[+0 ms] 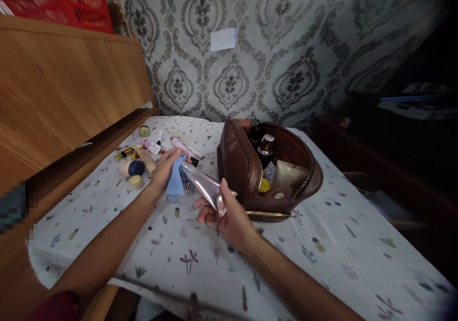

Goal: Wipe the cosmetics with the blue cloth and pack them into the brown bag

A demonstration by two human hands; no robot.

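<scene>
A shiny pale pink squeeze tube (205,185) slants between my two hands above the table. My right hand (232,216) grips its flat crimped end between thumb and fingers. At the other end, my left hand (170,166) is closed on a light blue cloth (175,180) that wraps around the tube's tip, hiding it. Just right of the tube stands a brown leather toiletry bag (238,161), unzipped. Inside it are a bottle with a silver cap (266,144), a glittery silver item (269,172), a yellow round item (264,185) and a beige pouch-like item (289,175).
Left of my hands lie several cosmetics, among them a dark blue-capped jar (136,168), a pale yellow round pot (136,181) and pink tubes (186,147). The table cloth (161,264) is patterned. A wooden cabinet (71,87) borders the left side; a patterned wall rises behind.
</scene>
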